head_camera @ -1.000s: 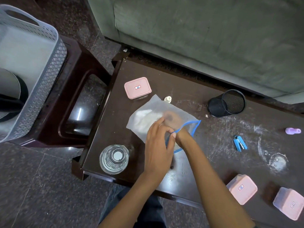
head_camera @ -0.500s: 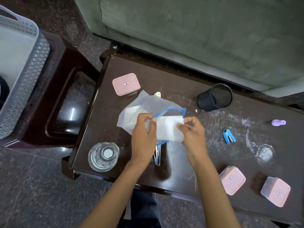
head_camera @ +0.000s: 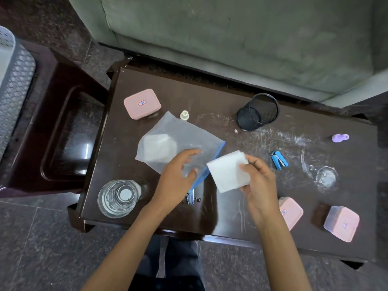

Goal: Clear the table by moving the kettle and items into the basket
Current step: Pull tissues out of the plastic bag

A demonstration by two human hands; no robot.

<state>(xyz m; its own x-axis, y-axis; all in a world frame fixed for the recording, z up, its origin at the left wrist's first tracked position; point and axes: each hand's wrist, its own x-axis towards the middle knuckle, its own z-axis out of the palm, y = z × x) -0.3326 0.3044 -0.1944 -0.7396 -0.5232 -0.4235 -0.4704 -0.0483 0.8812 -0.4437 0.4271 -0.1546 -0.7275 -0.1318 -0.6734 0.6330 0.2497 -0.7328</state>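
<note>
Glossy, scratched dark wood table (head_camera: 210, 97), translucent plastic bag (head_camera: 178, 135), black metal mesh cup (head_camera: 262, 111).

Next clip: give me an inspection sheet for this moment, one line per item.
Surface: dark table, scratched, white smears at right.
Job's things: zip bag, pink boxes, glass jar, mesh cup on its side, blue stapler; basket at left edge.
Clutter: purple piece, cream cap.
Hands: right hand pinches white pad; left hand over zip bag, grip unclear.
Cables: nothing seen.
Surroundings: green sofa behind, stone floor.
</note>
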